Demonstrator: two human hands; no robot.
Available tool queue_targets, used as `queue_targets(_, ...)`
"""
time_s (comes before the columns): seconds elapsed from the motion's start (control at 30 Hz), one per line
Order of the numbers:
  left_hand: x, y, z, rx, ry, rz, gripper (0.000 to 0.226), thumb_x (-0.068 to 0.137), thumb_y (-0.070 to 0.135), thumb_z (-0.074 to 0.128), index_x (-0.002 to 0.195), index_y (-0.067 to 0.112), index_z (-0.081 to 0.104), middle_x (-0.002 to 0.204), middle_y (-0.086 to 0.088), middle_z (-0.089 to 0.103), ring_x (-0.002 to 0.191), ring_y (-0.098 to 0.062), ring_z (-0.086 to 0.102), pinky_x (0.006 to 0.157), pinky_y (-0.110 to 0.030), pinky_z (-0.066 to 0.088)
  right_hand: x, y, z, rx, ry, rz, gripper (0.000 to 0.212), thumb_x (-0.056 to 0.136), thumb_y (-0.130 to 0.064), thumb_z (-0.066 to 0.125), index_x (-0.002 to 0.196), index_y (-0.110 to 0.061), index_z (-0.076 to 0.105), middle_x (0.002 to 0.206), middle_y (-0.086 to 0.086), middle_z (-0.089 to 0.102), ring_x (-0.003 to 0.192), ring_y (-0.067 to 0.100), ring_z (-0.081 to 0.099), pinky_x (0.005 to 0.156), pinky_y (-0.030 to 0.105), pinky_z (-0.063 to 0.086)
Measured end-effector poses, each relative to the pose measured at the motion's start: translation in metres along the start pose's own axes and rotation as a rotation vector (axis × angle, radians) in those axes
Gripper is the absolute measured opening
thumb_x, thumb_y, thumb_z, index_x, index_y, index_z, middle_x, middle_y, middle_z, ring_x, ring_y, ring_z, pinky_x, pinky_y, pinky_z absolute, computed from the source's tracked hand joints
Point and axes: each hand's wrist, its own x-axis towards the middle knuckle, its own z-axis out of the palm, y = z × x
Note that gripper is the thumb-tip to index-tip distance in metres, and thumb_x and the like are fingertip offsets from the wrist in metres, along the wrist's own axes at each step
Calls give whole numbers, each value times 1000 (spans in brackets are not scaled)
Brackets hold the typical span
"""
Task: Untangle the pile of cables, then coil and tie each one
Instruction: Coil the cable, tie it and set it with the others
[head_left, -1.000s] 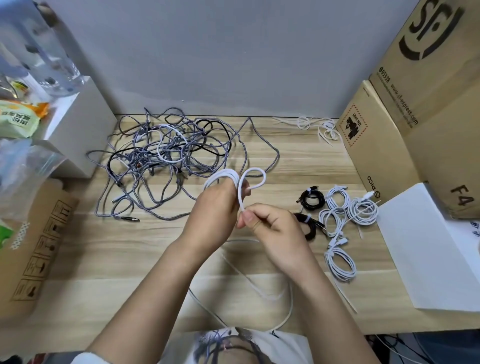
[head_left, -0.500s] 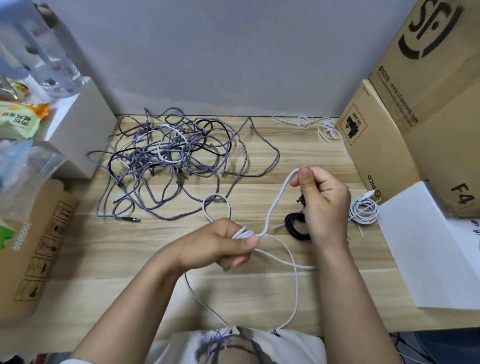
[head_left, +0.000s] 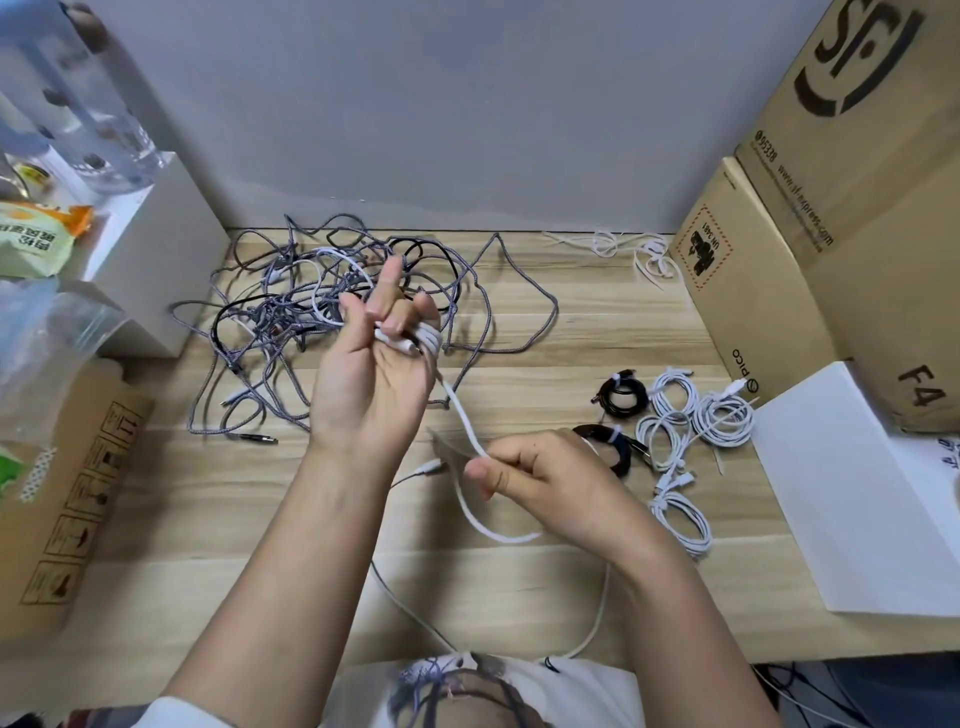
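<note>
The left hand (head_left: 371, 382) is raised palm-up above the tabletop (head_left: 597, 332), with turns of a white cable (head_left: 465, 421) wound round its fingers (head_left: 387, 291) and a connector pressed under the bent ones; two fingers point up. From those turns the cable runs down to the right hand (head_left: 535, 480), which pinches it between thumb and curled fingers; below that hand the slack loops toward the person's chest. Beyond the left hand lies the tangled pile of grey and black cables (head_left: 322, 312). Just right of the right hand sit coiled, tied cables (head_left: 675, 431), black and white
</note>
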Motion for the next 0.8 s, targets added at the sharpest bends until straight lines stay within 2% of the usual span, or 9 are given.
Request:
queue_targets(0.13, 2, -19, -17, 593, -3, 151, 26, 103, 21, 27, 121, 10, 41, 59, 4, 57, 50, -6, 52, 76, -28, 53, -5, -15, -9, -200, 61, -54, 52, 82, -60, 55, 59, -16, 39, 51, 5, 32, 58, 20, 35, 55, 35, 29)
queue_targets(0.23, -8, -27, -27, 1272, -223, 155, 21, 102, 16, 33, 109, 15, 52, 60, 5, 59, 53, -4, 53, 91, -37, 41, -6, -20, -11, -291, 185, -129, 42, 75, -60, 50, 58, -22, 42, 49, -1, 34, 56, 21, 36, 53, 34, 33)
queue_targets(0.3, -14, -28, -32, 1593, -300, 84, 28, 100, 22, 41, 109, 2, 58, 58, 5, 57, 55, 1, 52, 74, -30, 42, -6, -16, -16, -292, 314, -186, 39, 73, -54, 56, 57, -19, 53, 47, -8, 36, 52, 16, 40, 50, 26, 30)
queue_targets(0.37, -19, -25, -35, 1762, -332, 24, 34, 98, 32, 42, 89, 7, 64, 50, 8, 53, 51, 3, 49, 62, -27, 39, -5, -12, -21, -289, 416, -230, 27, 69, -47, 64, 59, -22, 64, 45, -19, 26, 55, 11, 38, 54, 22, 25)
queue_targets(0.47, -25, -19, -32, 1713, -367, -132, 47, 89, 54, 46, 58, 20, 55, 43, 6, 43, 45, -9, 39, 53, -26, 32, -2, -6, -22, -338, 488, -258, 8, 63, -33, 72, 65, -28, 66, 51, -25, 21, 61, 3, 32, 63, 31, 29)
queue_targets(0.53, -26, -14, -27, 1626, -433, -268, 50, 76, 64, 46, 57, 20, 61, 44, 6, 41, 46, -11, 38, 49, -23, 31, -1, 0, -21, -397, 541, -260, 8, 64, -29, 71, 67, -28, 64, 57, -22, 26, 65, 5, 38, 68, 30, 27)
queue_targets(0.6, -28, -10, -22, 1534, -470, -346, 40, 72, 56, 57, 54, 21, 62, 44, 6, 42, 44, -9, 37, 45, -18, 32, 0, 5, -21, -380, 584, -258, 11, 69, -35, 67, 69, -24, 65, 62, -19, 40, 71, 8, 43, 70, 25, 26)
queue_targets(0.7, -26, -2, -18, 1396, -392, -325, 33, 76, 32, 63, 47, 18, 57, 41, 5, 41, 38, -9, 33, 42, -15, 28, -1, 8, -23, -107, 546, -246, 19, 72, -37, 69, 78, -18, 70, 72, -14, 62, 74, 5, 49, 69, 15, 35)
queue_targets(0.8, -24, 7, -20, 1267, -364, -296, 35, 77, 36, 65, 47, 18, 58, 36, 7, 29, 37, -10, 24, 44, -19, 34, -8, 7, -29, 300, 506, -149, 4, 75, -23, 70, 78, -23, 71, 70, -9, 68, 65, 4, 61, 64, 14, 45)
